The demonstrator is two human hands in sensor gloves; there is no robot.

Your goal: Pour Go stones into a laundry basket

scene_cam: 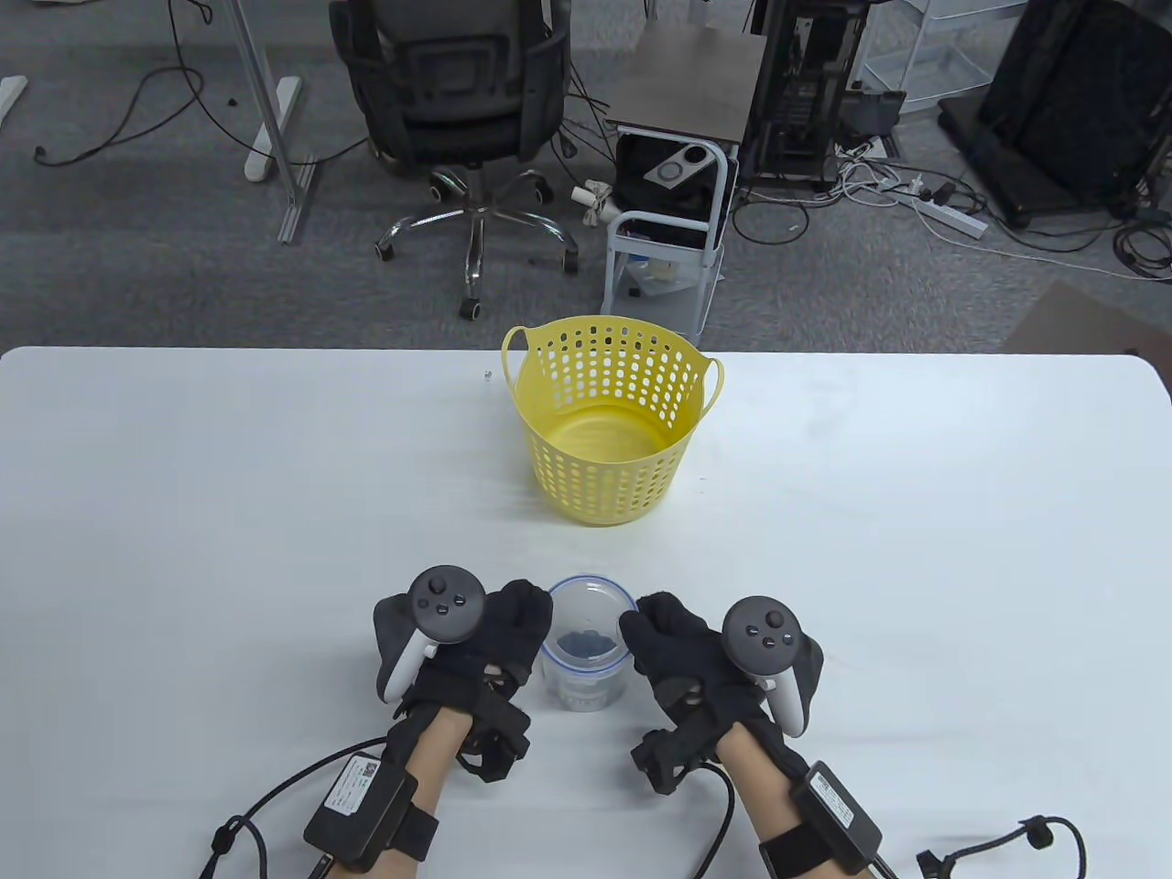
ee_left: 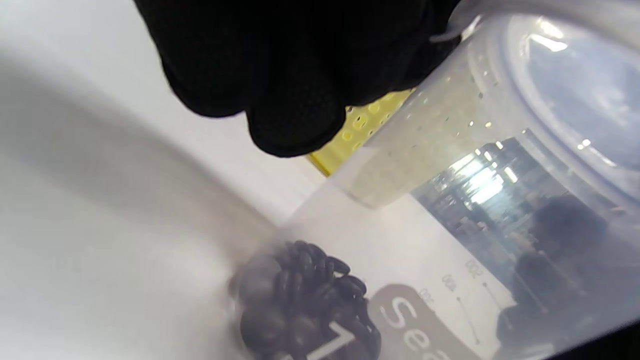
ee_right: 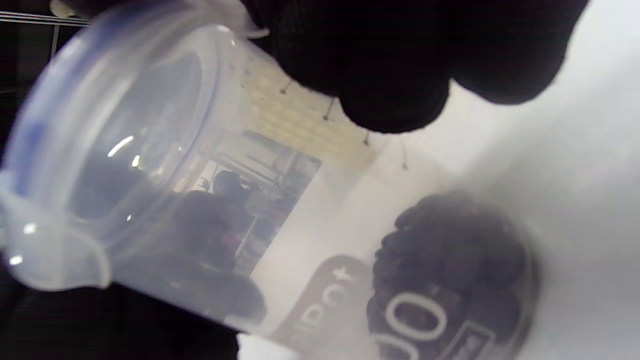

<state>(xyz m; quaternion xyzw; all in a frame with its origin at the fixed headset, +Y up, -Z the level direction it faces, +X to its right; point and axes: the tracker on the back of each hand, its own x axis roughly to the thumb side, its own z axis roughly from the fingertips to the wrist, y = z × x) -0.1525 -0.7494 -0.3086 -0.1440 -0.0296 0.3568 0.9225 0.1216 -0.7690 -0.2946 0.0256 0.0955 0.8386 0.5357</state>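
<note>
A clear plastic container (scene_cam: 586, 682) with a blue-rimmed lid (scene_cam: 591, 586) stands upright on the white table (scene_cam: 229, 513) near the front edge, with black Go stones (scene_cam: 586, 644) in its bottom. My left hand (scene_cam: 524, 627) grips its left side and my right hand (scene_cam: 648, 627) grips its right side at the rim. A yellow perforated laundry basket (scene_cam: 609, 458) stands empty behind it. The left wrist view shows my fingers (ee_left: 290, 110) at the container's (ee_left: 450, 160) rim, the stones (ee_left: 305, 300) and the basket (ee_left: 350, 135). The right wrist view shows my fingers (ee_right: 395, 90) on the container (ee_right: 150, 150) above the stones (ee_right: 450, 250).
A tiny speck (scene_cam: 487, 374) lies on the table left of the basket. Beyond the far edge stand an office chair (scene_cam: 458, 101) and a small cart (scene_cam: 673, 174). Glove cables (scene_cam: 275, 797) trail at the front edge.
</note>
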